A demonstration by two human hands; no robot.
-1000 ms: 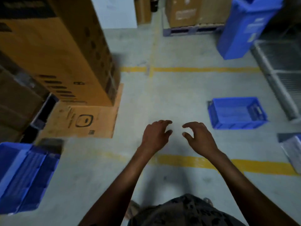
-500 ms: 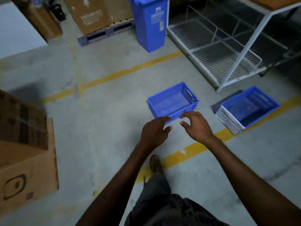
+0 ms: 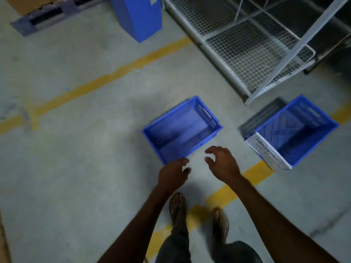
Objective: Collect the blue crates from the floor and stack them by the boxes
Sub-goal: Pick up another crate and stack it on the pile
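An empty blue crate (image 3: 182, 128) stands upright on the concrete floor just ahead of me. My left hand (image 3: 173, 174) hovers over its near corner, fingers loosely curled, holding nothing. My right hand (image 3: 221, 164) is just right of that corner, fingers spread and curved, also holding nothing. A second blue crate (image 3: 296, 130) with a white label on its near side sits to the right, beside a grey mesh tray.
A white wire-mesh rack (image 3: 252, 44) fills the upper right. A tall blue bin (image 3: 138, 16) and a pallet (image 3: 43, 14) stand at the back. Yellow floor lines (image 3: 106, 80) cross the grey floor. My feet (image 3: 197, 211) stand on the near line.
The view has swung right, away from the cardboard boxes, and I have come closer to the crates. Both hands now reach down near the middle crate's front corner.
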